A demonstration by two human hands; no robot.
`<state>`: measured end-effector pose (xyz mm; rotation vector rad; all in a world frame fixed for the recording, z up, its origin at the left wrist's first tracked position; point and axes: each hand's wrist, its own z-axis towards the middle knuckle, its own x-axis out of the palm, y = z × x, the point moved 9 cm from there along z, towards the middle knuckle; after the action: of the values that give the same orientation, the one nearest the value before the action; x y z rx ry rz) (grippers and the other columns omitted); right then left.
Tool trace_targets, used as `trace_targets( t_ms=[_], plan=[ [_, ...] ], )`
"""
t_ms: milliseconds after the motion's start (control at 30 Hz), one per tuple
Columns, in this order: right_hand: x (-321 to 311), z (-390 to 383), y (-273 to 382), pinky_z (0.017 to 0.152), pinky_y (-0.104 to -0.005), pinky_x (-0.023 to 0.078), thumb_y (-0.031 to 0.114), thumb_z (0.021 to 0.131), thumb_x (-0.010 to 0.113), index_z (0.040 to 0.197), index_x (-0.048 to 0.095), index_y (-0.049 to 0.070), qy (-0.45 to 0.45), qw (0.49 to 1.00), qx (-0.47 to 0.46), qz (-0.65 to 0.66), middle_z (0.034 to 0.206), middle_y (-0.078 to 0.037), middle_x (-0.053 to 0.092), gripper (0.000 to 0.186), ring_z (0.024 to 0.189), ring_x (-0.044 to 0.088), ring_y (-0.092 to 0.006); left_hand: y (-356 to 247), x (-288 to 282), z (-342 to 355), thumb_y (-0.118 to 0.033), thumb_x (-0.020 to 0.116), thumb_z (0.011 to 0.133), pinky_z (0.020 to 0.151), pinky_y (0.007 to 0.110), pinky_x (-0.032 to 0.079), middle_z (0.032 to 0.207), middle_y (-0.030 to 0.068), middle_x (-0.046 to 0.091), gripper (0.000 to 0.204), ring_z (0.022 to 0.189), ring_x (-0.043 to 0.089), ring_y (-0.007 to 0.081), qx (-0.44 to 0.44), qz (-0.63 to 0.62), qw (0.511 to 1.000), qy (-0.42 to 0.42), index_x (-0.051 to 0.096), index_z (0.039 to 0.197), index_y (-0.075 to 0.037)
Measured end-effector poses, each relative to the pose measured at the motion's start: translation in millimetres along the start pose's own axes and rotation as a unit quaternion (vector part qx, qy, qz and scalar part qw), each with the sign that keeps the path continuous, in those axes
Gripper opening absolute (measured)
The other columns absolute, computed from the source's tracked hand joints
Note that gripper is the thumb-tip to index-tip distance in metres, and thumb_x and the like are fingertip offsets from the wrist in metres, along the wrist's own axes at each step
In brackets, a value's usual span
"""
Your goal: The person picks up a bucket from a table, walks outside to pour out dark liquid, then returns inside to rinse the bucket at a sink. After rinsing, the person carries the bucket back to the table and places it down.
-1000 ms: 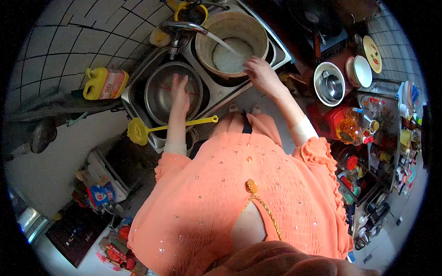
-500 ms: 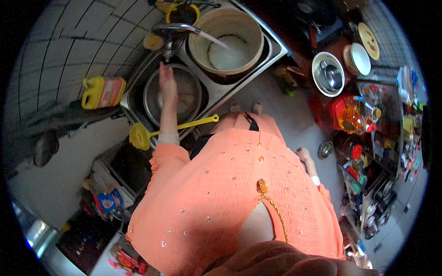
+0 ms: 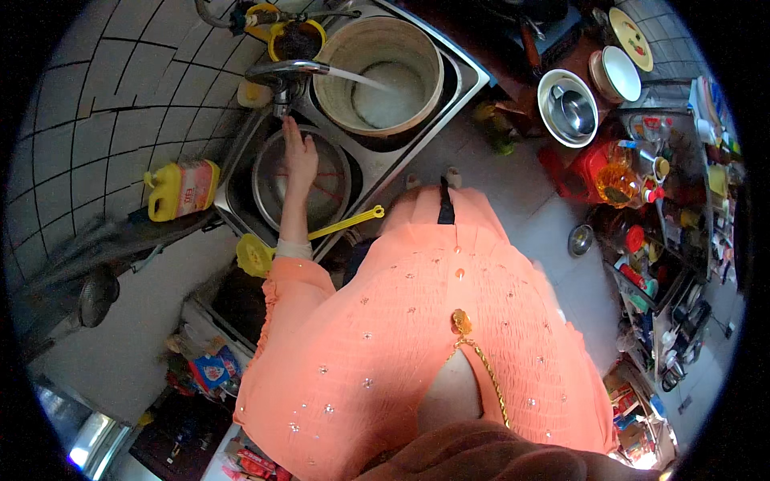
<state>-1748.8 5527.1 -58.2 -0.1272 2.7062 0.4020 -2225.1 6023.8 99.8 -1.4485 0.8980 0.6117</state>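
Observation:
My left hand (image 3: pixel 301 160) reaches over a round metal basin (image 3: pixel 347 180) in the left sink bowl. Its fingers are stretched out toward the base of the faucet (image 3: pixel 282 103), and nothing is in them. Whether the fingertips touch the faucet I cannot tell. Water runs from the spout into a large pale bucket (image 3: pixel 435 92) that stands in the right bowl with water at its bottom. A yellow plastic ladle (image 3: pixel 255 255) lies across the sink's near edge, passing behind my left wrist. My right hand is hidden behind my body.
A yellow jug (image 3: pixel 184 191) stands left of the sink, by the tiled wall. Behind the faucet is a yellow container (image 3: pixel 297 40) with dark contents. To the right are a white basin (image 3: pixel 553 132) holding a metal pot, a white bowl (image 3: pixel 620 74) and an oil bottle (image 3: pixel 616 186).
My left hand has shifted slightly, and its fingers are still stretched out by the faucet. My right hand has dropped out of sight. The whole view has tilted a little.

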Motion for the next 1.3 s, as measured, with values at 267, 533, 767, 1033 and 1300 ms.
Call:
trace_targets(
  t_ms=[267,533,767,1033,1300],
  plan=[
    [-8.4,23.0,-10.7,0.063,-0.0315,0.047,0.02,0.08,0.059,0.096,0.063,0.003,-0.003,0.996,0.005,-0.086,0.081,-0.009,0.064,0.023,0.07,0.059,-0.0161,-9.7,-0.1,-3.2,-0.009,0.036,0.09,0.107,0.037,0.018,0.144,0.016,0.011,0.054,0.133,0.011,0.0307,0.017,-0.01,1.0,-0.018,0.014,0.138,-0.005],
    [4.6,40.7,-48.7,0.065,-0.0319,0.047,0.022,0.079,0.059,0.096,0.063,0.004,-0.019,1.0,0.013,-0.001,0.082,-0.011,0.065,0.025,0.074,0.061,-0.0183,-12.1,-11.8,-29.4,-0.01,0.041,0.09,0.099,0.038,0.03,0.132,0.0163,0.034,0.041,0.121,0.035,0.0295,-0.013,-0.081,0.991,-0.108,0.034,0.13,-0.003],
    [22.5,75.3,-67.6,0.067,-0.032,0.048,0.022,0.08,0.057,0.091,0.063,0.003,-0.034,0.993,-0.014,-0.116,0.08,-0.012,0.065,0.024,0.072,0.06,-0.0176,-32.7,12.9,-27.9,-0.02,0.048,0.089,0.092,0.035,0.038,0.115,0.0124,0.048,0.034,0.102,0.05,0.024,-0.138,-0.468,0.873,-0.006,0.046,0.115,0.002],
    [-3.0,36.0,5.7,0.057,-0.0291,0.044,0.02,0.082,0.054,0.09,0.061,0.0,-0.021,0.999,-0.028,-0.041,0.071,-0.007,0.06,0.023,0.063,0.055,-0.0143,-114.9,61.8,59.3,-0.038,0.033,0.092,0.109,0.045,0.008,0.143,0.0202,0.007,0.065,0.132,0.008,0.0341,-0.193,-0.856,0.477,0.046,0.01,0.135,0.005],
    [-2.6,15.5,-36.8,0.052,-0.0254,0.041,0.017,0.082,0.055,0.088,0.06,0.001,-0.06,0.993,0.018,0.102,0.068,-0.003,0.056,0.018,0.06,0.051,-0.0104,-99.3,92.2,87.6,-0.024,0.034,0.092,0.102,0.057,0.019,0.14,0.0215,0.018,0.048,0.13,0.015,0.039,-0.208,-0.813,0.541,0.059,0.024,0.132,0.002]
  ],
)
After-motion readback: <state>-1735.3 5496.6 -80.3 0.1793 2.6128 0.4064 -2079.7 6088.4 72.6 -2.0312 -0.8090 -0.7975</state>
